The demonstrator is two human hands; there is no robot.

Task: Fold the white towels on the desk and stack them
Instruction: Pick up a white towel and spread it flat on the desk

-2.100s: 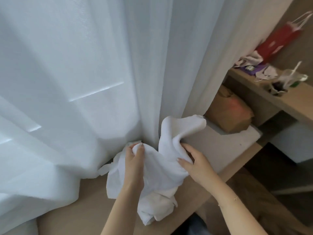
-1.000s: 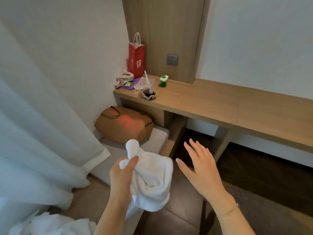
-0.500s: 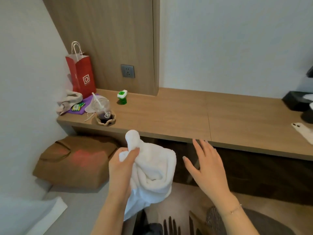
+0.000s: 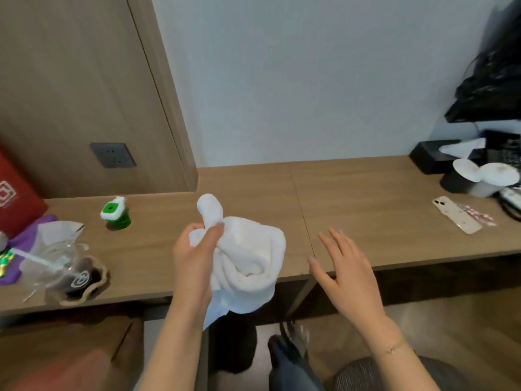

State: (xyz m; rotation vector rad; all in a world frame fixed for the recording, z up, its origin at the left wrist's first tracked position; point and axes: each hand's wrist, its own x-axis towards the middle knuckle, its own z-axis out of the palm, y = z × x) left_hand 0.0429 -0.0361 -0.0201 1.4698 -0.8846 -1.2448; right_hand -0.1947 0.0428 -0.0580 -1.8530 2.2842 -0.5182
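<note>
Over the near edge of the wooden surface (image 4: 352, 193), a person's left hand (image 4: 194, 258) grips a bunched white towel (image 4: 248, 255), fingers and thumb curled round a gathered neck of cloth. One rounded end of the towel pokes up above the fist; the rest hangs in loose folds below the edge. Just beside it, the right hand (image 4: 348, 270) hovers with fingers straight and spread, palm turned toward the towel, holding nothing. A thin bracelet (image 4: 392, 348) circles the right wrist. At the surface's left end, close to the near edge, a clear plastic cup (image 4: 70, 275) with a straw stands in a brown sleeve. A small green bottle (image 4: 115, 214) stands further back on the left. Toward the right end a phone (image 4: 455, 214) lies flat, back up. At the far right corner sits a black tissue box (image 4: 431, 158).
</note>
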